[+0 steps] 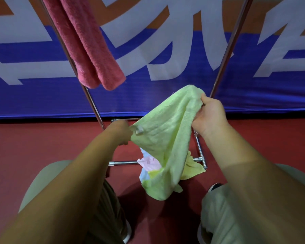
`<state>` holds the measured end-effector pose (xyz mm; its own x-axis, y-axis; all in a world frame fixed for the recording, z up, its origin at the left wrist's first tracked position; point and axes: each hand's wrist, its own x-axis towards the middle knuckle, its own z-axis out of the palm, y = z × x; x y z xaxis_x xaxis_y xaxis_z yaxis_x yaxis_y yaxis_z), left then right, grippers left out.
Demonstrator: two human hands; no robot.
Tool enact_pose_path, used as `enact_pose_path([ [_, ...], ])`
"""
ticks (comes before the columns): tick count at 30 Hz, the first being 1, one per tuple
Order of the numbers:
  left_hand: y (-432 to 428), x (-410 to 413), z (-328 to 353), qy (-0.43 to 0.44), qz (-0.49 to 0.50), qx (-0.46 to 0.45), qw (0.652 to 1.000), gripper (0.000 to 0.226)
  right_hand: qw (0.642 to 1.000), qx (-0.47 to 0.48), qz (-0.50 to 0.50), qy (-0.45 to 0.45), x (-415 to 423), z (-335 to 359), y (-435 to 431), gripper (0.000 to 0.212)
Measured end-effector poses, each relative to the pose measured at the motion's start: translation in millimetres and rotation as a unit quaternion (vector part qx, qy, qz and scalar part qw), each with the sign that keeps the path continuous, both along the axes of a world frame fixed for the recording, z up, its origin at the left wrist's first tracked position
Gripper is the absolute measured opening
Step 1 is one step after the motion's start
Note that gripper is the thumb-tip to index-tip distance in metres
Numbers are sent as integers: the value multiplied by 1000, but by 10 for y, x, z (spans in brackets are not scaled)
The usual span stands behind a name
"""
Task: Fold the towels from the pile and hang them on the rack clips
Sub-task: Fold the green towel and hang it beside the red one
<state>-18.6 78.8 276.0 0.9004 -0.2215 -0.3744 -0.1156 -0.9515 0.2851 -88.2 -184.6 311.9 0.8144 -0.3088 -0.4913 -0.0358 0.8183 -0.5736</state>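
A light green towel [167, 136] hangs in the air between my two hands. My left hand [121, 132] pinches its lower left corner, where a small white tag shows. My right hand [210, 115] grips the upper right edge, higher than the left. The towel sags down in the middle toward the floor. Under it lies the pile [149, 163] of towels in pink, pale blue and yellow, partly hidden by the green one. A folded pink towel [88, 50] hangs from above at the upper left; its clip is out of view.
The metal rack's slanted poles [224, 59] rise on both sides, and its base bars [123, 163] lie on the red floor [42, 141]. A blue and white banner [165, 95] stands close behind. My knees and shoes are at the bottom.
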Motion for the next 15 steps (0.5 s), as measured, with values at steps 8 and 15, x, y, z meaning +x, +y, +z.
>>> enact_pose_path([
  [8,-106,-37,115,0,109,-350,930,31,916,-371,19,152,59,-106,69,21],
  [15,-243,-87,133,62,139,-444,883,55,839,-514,77,161,48,-215,305,26],
])
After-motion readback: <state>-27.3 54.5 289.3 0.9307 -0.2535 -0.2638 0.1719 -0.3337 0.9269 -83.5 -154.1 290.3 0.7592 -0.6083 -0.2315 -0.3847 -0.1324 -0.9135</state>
